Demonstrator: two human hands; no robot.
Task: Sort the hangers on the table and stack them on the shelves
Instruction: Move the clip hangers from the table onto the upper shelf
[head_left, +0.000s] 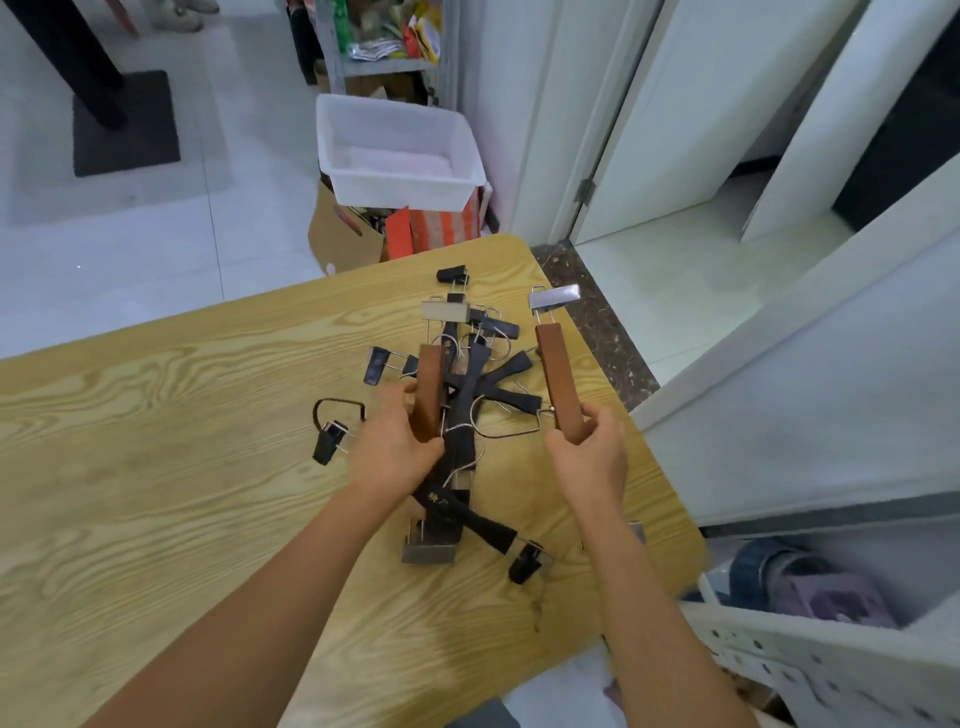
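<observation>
The left hand (395, 447) grips one brown hanger (430, 387); the right hand (587, 457) grips a second brown hanger (558, 379). Black hangers (467, 410) lie tangled between the fingers. Likely stiff and light: grip mid-length, clear of the clips (554, 298).

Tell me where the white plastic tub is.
Head view, top centre: the white plastic tub sits atop a cardboard box beyond the table's far edge, near the cluttered shelf.

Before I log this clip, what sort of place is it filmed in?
Likely a storeroom or back room of a shop or home: a wood-grain table piled with clip hangers, a metal shelf crammed with packets, and a white plastic tub resting on a cardboard box on the tiled floor.
</observation>
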